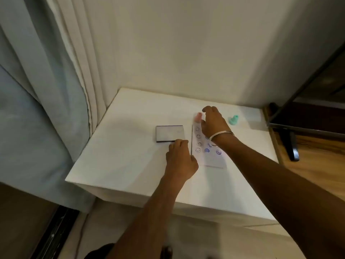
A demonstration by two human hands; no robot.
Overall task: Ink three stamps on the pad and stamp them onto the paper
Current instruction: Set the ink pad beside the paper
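Nearest thing in the shot is the pair of forearms coming up from the bottom edge, both reaching onto the white table. The left hand is curled into a loose fist right at the near corner of the ink pad, knuckles just touching or almost touching it, and I can't see anything inside the fist. The pad sits flat and looks open.

The right hand is further out, past the far end of the paper, with the fingers spread and bent down. The pink stamp stands upright just to the left of those fingers, right at the fingertips, so that hand is clearly the closer one for it. I honestly can't tell if it's already pinching the stamp or just arriving; the whole area is blurry.

The green stamp stands upright on the other side of that hand, a bit apart. No third stamp in sight; could be under the hand, can't say.

The paper runs lengthwise away from the camera, beside the pad, and already has a column of smiley prints plus a few blue marks. The wrist and its bangle cover part of the sheet.
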